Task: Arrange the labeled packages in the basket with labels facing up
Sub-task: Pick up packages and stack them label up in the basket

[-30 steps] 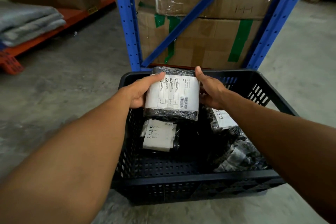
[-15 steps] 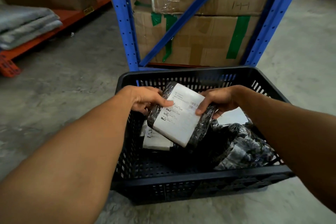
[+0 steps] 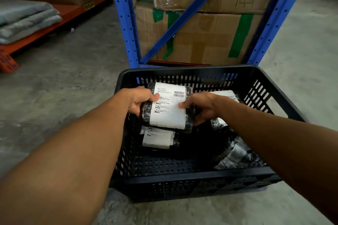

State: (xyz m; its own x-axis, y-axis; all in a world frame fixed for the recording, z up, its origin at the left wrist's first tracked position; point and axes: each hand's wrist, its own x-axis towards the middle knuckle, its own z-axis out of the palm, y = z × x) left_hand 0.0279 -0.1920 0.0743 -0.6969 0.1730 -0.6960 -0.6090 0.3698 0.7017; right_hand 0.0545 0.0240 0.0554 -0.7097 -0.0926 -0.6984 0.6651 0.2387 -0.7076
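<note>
Hands (image 3: 140, 101) grip black-wrapped package (image 3: 169, 107), white label up.

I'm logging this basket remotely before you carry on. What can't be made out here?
Head view only:
- Print on the held package: too small to read; left hand and right hand cover its sides.
- Lower package: top hidden under the held one.
- Far-right package: mostly behind the right hand.
- Basket right corner: crumpled wrap, labels unseen.

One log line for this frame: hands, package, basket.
left hand: gripping package | right hand: gripping package | label: up | package: over basket, unreleased
</note>
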